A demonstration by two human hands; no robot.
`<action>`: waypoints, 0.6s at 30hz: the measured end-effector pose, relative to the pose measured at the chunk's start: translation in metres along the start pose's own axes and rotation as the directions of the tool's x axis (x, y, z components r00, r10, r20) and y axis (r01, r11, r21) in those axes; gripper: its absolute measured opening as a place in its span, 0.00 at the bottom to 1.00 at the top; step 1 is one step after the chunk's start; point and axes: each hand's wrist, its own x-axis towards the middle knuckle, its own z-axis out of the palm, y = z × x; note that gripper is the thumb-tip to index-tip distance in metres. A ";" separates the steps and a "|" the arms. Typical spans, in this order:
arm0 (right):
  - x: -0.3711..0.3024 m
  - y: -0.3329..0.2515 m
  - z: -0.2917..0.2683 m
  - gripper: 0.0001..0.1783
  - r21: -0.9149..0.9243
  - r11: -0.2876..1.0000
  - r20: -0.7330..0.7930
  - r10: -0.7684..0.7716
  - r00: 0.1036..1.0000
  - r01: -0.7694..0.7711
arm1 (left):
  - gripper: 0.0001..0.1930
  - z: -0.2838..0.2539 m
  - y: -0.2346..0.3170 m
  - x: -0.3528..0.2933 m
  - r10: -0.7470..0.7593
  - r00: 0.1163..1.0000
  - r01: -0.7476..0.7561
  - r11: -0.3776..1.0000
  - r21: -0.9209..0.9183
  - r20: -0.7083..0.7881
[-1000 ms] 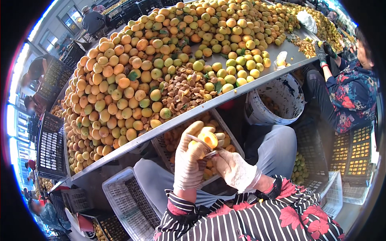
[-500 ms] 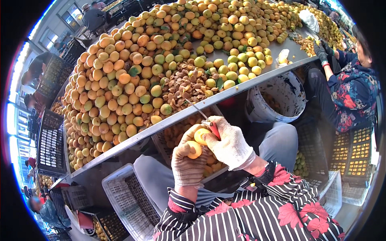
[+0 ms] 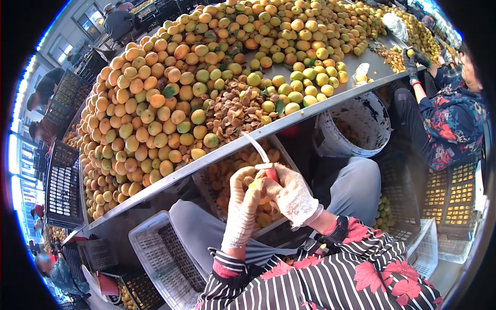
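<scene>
Right at centre frame, the right hand (image 3: 291,190) has its grip wrapped round a red-handled knife (image 3: 265,166), blade angled up-left, presumably for safety, while the left hand (image 3: 243,195) pinches a mostly hidden yellow fruit piece (image 3: 255,184), seemingly steadying it

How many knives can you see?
1: the knife in the right hand, its blade pointing toward the edge of the table. More may be hidden among the far-off people and crates.
</scene>
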 end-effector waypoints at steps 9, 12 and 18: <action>-0.005 0.010 -0.005 0.11 0.165 0.979 0.013 0.120 0.993 -0.121 | 0.28 0.020 0.011 -0.005 0.056 0.998 -0.056 0.998 -0.011 -0.034; -0.002 0.009 -0.006 0.10 0.148 0.982 0.034 0.114 0.993 -0.118 | 0.27 0.018 0.013 -0.001 -0.013 1.000 0.011 0.997 -0.072 -0.027; 0.003 -0.010 -0.006 0.19 -0.281 0.909 0.115 -0.287 0.951 0.308 | 0.16 0.003 0.006 0.001 0.066 0.980 -0.075 0.996 -0.039 -0.190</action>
